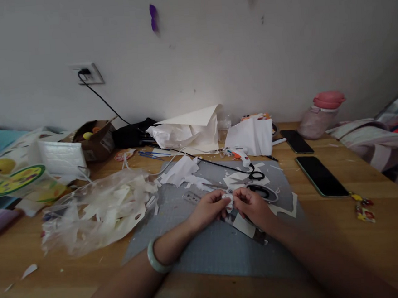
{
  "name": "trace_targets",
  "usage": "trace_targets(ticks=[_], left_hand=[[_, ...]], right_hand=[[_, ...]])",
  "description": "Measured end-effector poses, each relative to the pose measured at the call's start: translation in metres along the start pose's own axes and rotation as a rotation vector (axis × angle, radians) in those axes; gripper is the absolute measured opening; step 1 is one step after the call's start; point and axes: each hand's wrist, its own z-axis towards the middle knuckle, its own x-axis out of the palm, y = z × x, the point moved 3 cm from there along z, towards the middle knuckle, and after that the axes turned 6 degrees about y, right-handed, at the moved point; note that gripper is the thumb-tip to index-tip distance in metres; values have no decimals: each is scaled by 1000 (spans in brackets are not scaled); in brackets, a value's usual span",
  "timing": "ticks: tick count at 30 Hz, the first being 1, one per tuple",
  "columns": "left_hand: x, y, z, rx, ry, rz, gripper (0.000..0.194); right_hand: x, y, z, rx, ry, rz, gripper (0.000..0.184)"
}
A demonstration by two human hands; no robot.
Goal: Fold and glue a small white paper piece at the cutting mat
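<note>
My left hand (211, 207) and my right hand (254, 206) meet over the grey cutting mat (206, 250). Between their fingertips is a small white piece (229, 201), perhaps paper; its exact kind is too small to make out. Both hands are closed on it, thumbs and fingers pinched. Just behind my right hand lie scissors (272, 193) with dark and pale handles. A clear ruler (191, 196) pokes out beyond my left hand. White paper scraps (245, 226) lie under and around the hands.
A white glue gun (243, 157) rests behind the hands, its cable crossing the mat. On the left sits a clear plastic bag (88, 215) of scraps. Two phones (320, 177) and a pink-lidded bottle (319, 118) are at right. A cardboard box (98, 144) stands near the wall.
</note>
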Motion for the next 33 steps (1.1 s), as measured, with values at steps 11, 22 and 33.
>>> trace_targets(ticks=[11, 22, 33], left_hand=[[-2, 3, 1, 28, 2, -24, 25], [-1, 3, 1, 24, 25, -64, 22], [-1, 3, 0, 17, 1, -27, 23]], right_hand=[[-6, -1, 2, 72, 90, 82, 11], [-5, 8, 0, 84, 142, 69, 18], [-3, 4, -1, 134, 153, 182, 28]])
